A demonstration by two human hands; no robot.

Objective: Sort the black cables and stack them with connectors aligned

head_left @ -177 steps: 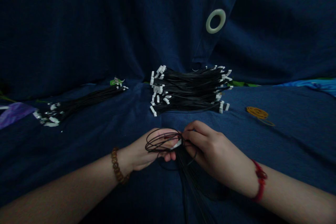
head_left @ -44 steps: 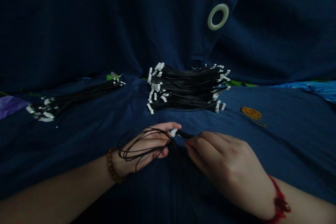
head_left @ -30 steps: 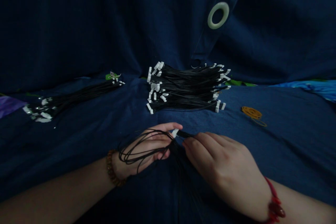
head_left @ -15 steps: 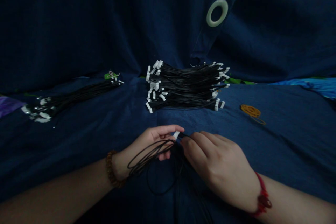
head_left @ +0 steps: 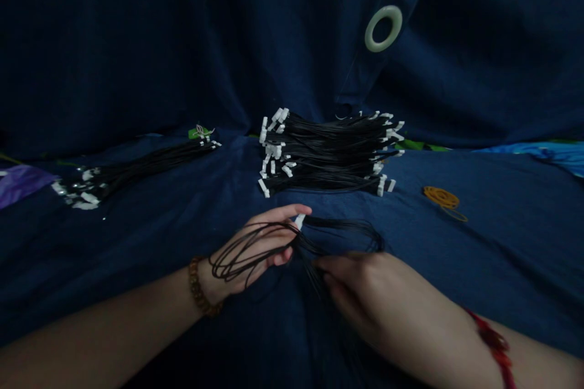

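Note:
My left hand is shut on several loops of thin black wire, and a small white connector sticks out past its fingertips. My right hand sits just to the right and lower, its fingertips closed on strands of the same wire hanging down between my hands. A wire loop arcs out above the back of my right hand. The lower ends of the strands fade into the dark.
A large stack of black wires with white connectors lies ahead on navy cloth. A smaller bundle lies to the left, a yellow coil to the right. A pale ring is set in the hanging cloth behind.
My right hand has slid lower and to the right, away from the connector, and a wire loop now stands out above it. My left hand has lifted slightly, with its loops spread wider.

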